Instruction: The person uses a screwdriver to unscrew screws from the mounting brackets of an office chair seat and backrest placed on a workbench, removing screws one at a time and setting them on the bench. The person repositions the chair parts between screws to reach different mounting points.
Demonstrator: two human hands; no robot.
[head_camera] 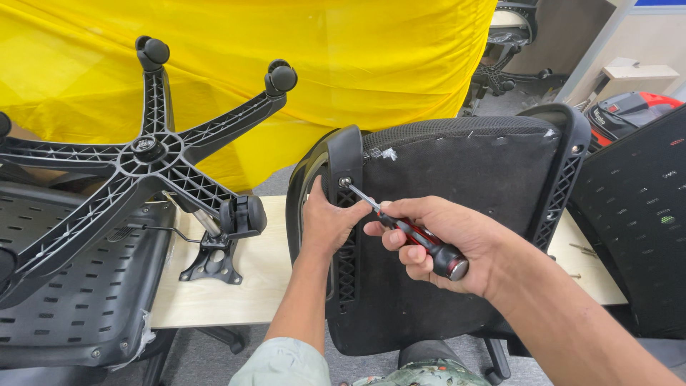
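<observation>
- Head view, looking down at a pale wooden table that crosses the middle of the frame.
- A black chair seat stands on edge at centre, its fabric-covered underside facing the camera, with ribbed black plastic arm brackets down its left and right edges.
- The left hand, just left of centre, grips the left bracket: fingers wrapped around its far side, thumb pressed against the near face.
- The right hand, right of centre, is closed around a screwdriver with a red and black handle. Fingers curl over the handle and the thumb lies along it.
- The screwdriver's metal shaft slants up and left; its tip meets a screw near the top of the left bracket, just above the left hand.
- A second screw sits near the top of the right bracket, at upper right.
- At left, a black five-arm chair base with casters lies upside down, resting over a perforated black plastic shell at lower left.
- A yellow cloth fills the upper background.
- At the right edge stands another black perforated panel, with a red and black object behind it at upper right.
- A few loose screws lie on the table at right.
</observation>
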